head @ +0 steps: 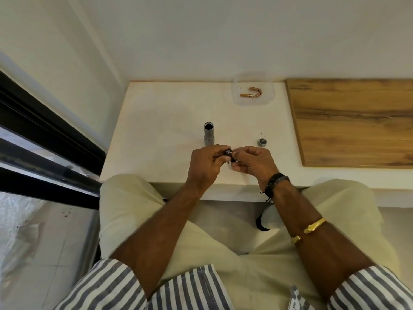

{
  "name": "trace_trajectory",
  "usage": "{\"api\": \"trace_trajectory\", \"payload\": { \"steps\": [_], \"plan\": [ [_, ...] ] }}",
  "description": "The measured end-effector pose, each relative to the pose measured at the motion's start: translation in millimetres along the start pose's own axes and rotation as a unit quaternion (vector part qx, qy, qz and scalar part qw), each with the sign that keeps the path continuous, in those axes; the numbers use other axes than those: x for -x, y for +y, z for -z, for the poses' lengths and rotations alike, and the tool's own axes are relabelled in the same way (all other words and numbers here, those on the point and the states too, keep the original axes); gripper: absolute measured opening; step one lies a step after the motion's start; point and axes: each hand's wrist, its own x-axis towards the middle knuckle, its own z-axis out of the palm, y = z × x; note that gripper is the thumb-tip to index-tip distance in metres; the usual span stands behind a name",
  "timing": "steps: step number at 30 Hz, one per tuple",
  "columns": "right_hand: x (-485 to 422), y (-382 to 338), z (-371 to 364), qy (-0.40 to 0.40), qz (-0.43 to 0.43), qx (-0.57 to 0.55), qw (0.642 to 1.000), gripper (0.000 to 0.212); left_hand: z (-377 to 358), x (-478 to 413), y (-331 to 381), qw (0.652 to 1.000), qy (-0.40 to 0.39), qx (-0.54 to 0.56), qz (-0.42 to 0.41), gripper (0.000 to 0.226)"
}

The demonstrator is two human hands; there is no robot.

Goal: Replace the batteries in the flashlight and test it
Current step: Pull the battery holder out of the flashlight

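A grey flashlight body (209, 134) stands upright on the white table (156, 130) with its open end up. Its grey end cap (262, 142) lies to the right. Just in front of the body, my left hand (206, 164) and my right hand (252, 162) both grip a small black battery holder (229, 153) between their fingertips, above the table's front part. What the holder contains is hidden by my fingers. Three copper-coloured batteries (251, 92) lie in a clear plastic tray (268, 99) at the back right.
A wooden board (353, 121) covers the table's right side. A white wall runs along the back and left. A dark window frame (44, 130) stands at the left. My knees sit under the table's front edge.
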Motion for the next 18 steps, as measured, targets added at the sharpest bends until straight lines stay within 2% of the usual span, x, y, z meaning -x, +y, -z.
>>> {"api": "trace_trajectory", "payload": {
  "steps": [13, 18],
  "plan": [
    [0.1, -2.7, -1.9, 0.017, -0.013, -0.014, 1.000, 0.014, -2.1, 0.3, 1.4, 0.994, -0.015, -0.066, -0.085, 0.025],
    [5.0, -7.5, -1.2, -0.006, -0.010, -0.050, 0.999, 0.010, -2.4, -1.1, -0.9, 0.997, 0.007, -0.045, -0.068, 0.023]
  ]
}}
